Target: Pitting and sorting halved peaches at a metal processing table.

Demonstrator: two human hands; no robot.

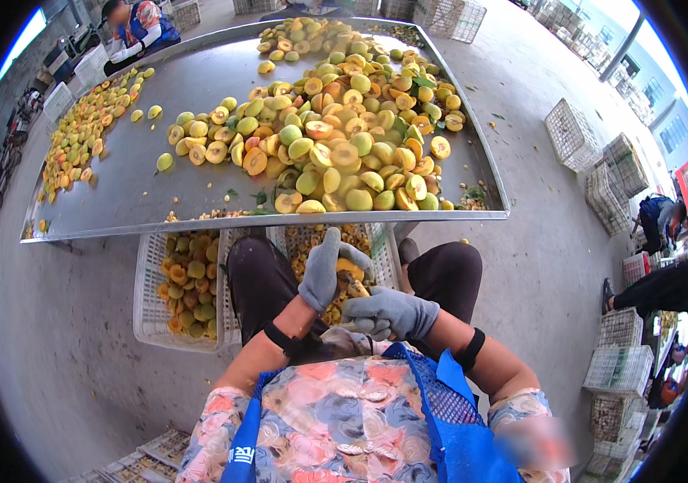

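Both my hands wear grey gloves and are close together over my lap, just in front of the table's near edge. My left hand [324, 272] is closed around a yellow-orange stone fruit [349, 268], its thumb raised. My right hand [392, 312] is closed on a small tool [356, 286] whose end reaches the fruit; its exact kind is hard to make out. Beyond them, a big heap of halved yellow-green stone fruit [344, 153] lies on the metal table [191, 88]. Below my hands stands a white crate [384, 249] with small yellow-brown pieces in it.
Left of my knees, a white plastic crate [148, 310] holds fruit halves [192, 278]. More fruit [86, 137] lies along the table's left side. A co-worker [142, 28] sits at the far left. Stacked crates [617, 370] and other people are at the right.
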